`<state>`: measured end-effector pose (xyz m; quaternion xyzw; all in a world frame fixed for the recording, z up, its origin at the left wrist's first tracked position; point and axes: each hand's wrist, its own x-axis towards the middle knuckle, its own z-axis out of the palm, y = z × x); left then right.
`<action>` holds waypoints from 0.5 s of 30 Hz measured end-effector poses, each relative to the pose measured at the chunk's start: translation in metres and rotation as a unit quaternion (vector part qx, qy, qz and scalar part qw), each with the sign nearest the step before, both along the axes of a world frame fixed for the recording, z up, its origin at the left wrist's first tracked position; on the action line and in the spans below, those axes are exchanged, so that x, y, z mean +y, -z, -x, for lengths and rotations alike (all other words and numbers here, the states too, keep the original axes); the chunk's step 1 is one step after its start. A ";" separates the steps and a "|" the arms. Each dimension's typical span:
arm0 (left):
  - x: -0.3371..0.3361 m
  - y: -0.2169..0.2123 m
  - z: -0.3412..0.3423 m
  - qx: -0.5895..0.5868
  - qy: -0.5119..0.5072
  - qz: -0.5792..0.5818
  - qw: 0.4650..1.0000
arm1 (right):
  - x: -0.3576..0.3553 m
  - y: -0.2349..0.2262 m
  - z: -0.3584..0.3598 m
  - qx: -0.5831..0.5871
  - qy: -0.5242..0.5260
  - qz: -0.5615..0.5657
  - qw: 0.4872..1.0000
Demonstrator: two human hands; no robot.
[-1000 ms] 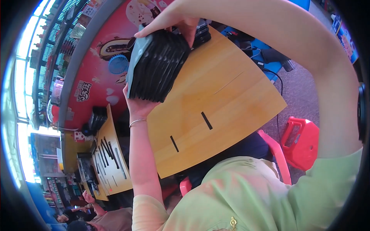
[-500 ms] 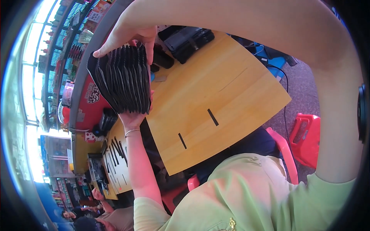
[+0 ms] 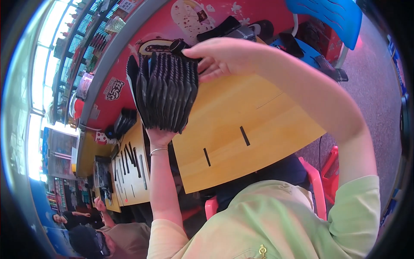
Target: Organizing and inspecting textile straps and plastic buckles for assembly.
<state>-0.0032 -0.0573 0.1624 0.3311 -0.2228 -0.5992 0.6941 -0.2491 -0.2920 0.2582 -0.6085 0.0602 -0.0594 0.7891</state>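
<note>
My left hand (image 3: 160,136) is closed round the lower end of a thick stack of thin, flat black pieces (image 3: 166,93); their exact kind I cannot make out. The pieces stand upright and fan out slightly at the top. Most of that hand's fingers are hidden behind the stack. My right hand (image 3: 215,60) is open at the stack's upper right, thumb stretched left and fingers bent apart from it. A round black thing (image 3: 178,45) shows by the thumb tip; whether the thumb touches it I cannot tell.
Below the stack lies a wooden table (image 3: 224,168) with two short black strips. Black packs (image 3: 239,32) sit at its far side by a red panel (image 3: 133,80). A blue chair (image 3: 330,19) stands far right. Another person (image 3: 116,244) sits at lower left near a second table (image 3: 138,196).
My right hand has moved off the stack's top to its right side. The stack has shifted right and turned a little, and the view has swung so more of the far side shows.
</note>
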 end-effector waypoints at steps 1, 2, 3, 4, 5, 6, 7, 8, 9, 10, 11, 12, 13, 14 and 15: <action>0.002 -0.001 0.008 0.003 -0.037 -0.019 0.999 | 0.005 0.008 0.004 -0.035 0.011 -0.016 0.999; 0.002 -0.001 0.016 0.007 -0.071 -0.040 0.997 | 0.011 0.016 0.009 -0.068 0.025 -0.033 0.997; 0.003 -0.001 0.022 0.010 -0.075 -0.038 0.996 | 0.017 0.023 0.012 -0.084 0.036 -0.040 0.995; 0.005 -0.003 0.029 0.038 -0.100 -0.030 0.994 | 0.023 0.029 0.016 -0.100 0.046 -0.047 0.993; 0.009 -0.004 0.032 0.067 -0.128 -0.022 0.989 | 0.026 0.033 0.017 -0.089 0.042 -0.049 0.994; 0.013 -0.003 0.030 0.069 -0.136 -0.019 0.988 | 0.031 0.038 0.019 -0.087 0.034 -0.047 0.995; 0.015 -0.002 0.027 0.051 -0.112 -0.006 0.992 | 0.036 0.044 0.022 -0.098 0.055 -0.039 0.993; 0.017 -0.002 0.026 0.033 -0.088 0.006 0.996 | 0.038 0.050 0.023 -0.110 0.075 -0.032 0.991; 0.020 -0.002 0.025 0.034 -0.098 0.009 0.995 | 0.038 0.056 0.021 -0.127 0.061 -0.025 0.990; 0.015 -0.007 0.032 0.046 -0.094 0.007 0.994 | 0.039 0.060 0.022 -0.125 0.056 -0.023 0.990; 0.012 -0.010 0.037 0.057 -0.090 0.005 0.994 | 0.041 0.064 0.022 -0.170 0.066 -0.036 0.983; 0.012 -0.011 0.038 0.059 -0.094 0.007 0.994 | 0.042 0.067 0.021 -0.215 0.077 -0.049 0.972; 0.012 -0.014 0.040 0.060 -0.098 0.003 0.993 | 0.042 0.069 0.017 -0.215 0.073 -0.048 0.973; 0.012 -0.017 0.041 0.060 -0.102 -0.002 0.993 | 0.042 0.073 0.014 -0.223 0.085 -0.038 0.970; 0.012 -0.019 0.043 0.061 -0.105 -0.007 0.993 | 0.042 0.075 0.012 -0.232 0.099 -0.028 0.967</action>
